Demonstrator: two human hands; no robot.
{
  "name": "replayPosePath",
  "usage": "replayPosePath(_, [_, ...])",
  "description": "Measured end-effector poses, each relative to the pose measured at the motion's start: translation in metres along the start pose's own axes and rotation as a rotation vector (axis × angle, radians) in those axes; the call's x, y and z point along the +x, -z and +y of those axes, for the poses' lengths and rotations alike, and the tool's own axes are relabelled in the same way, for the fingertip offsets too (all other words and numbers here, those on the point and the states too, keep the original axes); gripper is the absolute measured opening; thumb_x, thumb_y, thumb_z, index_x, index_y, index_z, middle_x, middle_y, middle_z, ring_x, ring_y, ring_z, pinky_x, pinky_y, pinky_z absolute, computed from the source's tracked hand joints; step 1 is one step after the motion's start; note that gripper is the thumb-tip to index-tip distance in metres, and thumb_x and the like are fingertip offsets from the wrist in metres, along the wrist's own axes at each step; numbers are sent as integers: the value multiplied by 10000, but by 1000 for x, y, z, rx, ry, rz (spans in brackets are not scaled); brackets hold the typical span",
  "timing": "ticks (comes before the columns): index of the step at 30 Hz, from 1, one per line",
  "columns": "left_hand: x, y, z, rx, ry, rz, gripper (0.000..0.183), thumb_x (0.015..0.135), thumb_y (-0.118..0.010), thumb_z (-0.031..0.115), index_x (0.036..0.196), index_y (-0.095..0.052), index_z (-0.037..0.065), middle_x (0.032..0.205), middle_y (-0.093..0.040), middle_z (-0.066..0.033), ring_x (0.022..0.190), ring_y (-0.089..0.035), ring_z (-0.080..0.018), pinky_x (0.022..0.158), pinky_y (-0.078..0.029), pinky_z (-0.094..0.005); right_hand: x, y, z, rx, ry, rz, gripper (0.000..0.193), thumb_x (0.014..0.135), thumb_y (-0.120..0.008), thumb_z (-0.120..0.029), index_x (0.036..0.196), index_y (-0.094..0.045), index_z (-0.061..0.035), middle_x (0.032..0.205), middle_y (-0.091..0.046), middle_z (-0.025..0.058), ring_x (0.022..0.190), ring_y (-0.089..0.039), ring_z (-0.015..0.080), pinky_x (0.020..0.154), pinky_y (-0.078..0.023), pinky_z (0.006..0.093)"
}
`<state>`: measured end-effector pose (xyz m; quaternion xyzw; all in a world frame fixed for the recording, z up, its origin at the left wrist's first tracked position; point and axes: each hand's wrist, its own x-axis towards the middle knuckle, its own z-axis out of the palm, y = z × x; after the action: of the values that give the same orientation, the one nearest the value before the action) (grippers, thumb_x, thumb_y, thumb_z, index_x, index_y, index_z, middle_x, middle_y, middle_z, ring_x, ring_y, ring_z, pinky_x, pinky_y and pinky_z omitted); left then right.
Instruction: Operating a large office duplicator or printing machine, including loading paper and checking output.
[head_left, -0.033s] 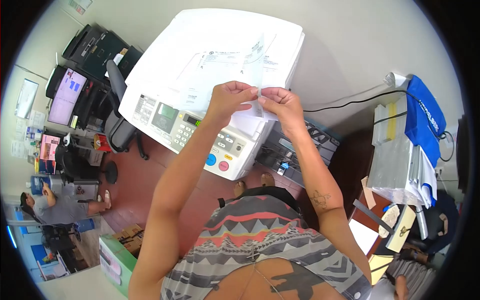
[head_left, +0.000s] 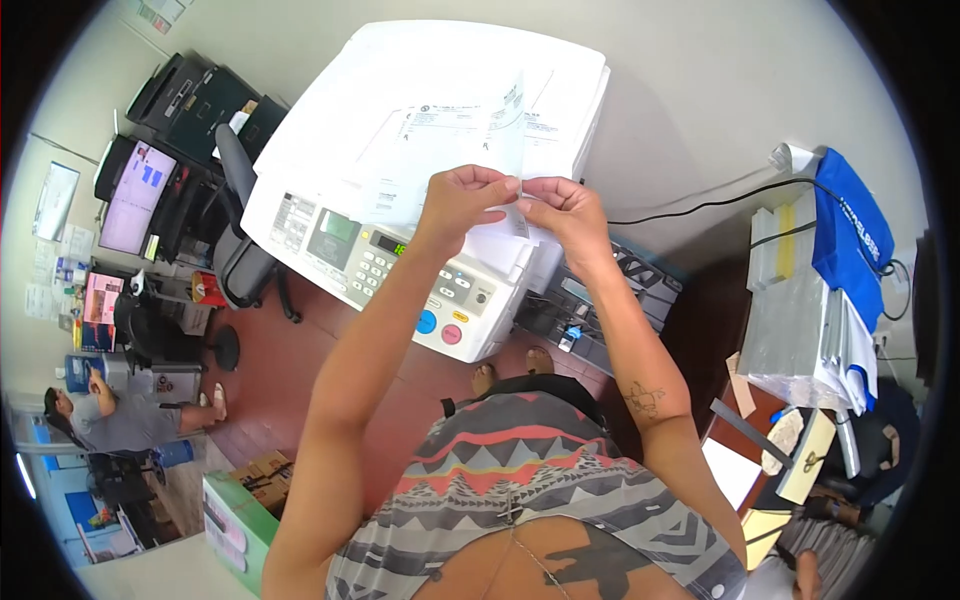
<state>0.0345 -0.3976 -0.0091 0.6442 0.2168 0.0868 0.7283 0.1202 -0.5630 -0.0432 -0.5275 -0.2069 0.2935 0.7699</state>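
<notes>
Above a white copier, my left hand and my right hand meet at the near edge of a thin printed sheet. Both are closed, thumbs and fingertips pinching the paper close together. The sheet bends upward in a curl between them. More printed paper spreads beneath and to its left on the copier's top; how many sheets there are I cannot tell. The copier's control panel, with a lit green display and coloured buttons, lies below my left wrist.
A black cable runs along the wall to the right. Stacked wrapped paper and a blue bag stand there. To the left are an office chair, a screen and a seated person. A green box sits lower left.
The view has shifted very slightly. Both hands keep the same pinch on the sheet, with no other clear difference.
</notes>
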Motion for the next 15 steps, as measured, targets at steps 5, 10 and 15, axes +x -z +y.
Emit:
replayPosePath(5, [1, -1, -2, 44, -1, 23, 332, 816, -871, 194, 1025, -703, -1, 970, -743, -103, 884, -713, -163, 743, -604, -301, -1, 0, 2, -53, -16, 0, 345, 847, -798, -19, 1152, -674, 82, 1077, -744, 155, 958, -715, 165, 853, -566, 274])
replayPosePath(10, [1, 2, -7, -26, 10, 9, 281, 848, -843, 155, 1038, -696, 10, 986, -745, -90, 908, -720, -163, 779, -619, -326, 2, 0, 1, -57, -20, -9, 357, 848, -800, -19, 1162, -667, 85, 1095, -738, 155, 987, -711, 170, 865, -566, 279])
replayPosePath(15, [2, 6, -9, -91, -8, -56, 288, 870, -822, 151, 1069, -676, 3, 1000, -740, -88, 917, -721, -168, 775, -623, -320, 3, 3, 3, -14, -44, 19, 452, 872, -764, -18, 1280, -593, 76, 1196, -701, 179, 1008, -685, 157, 860, -551, 274])
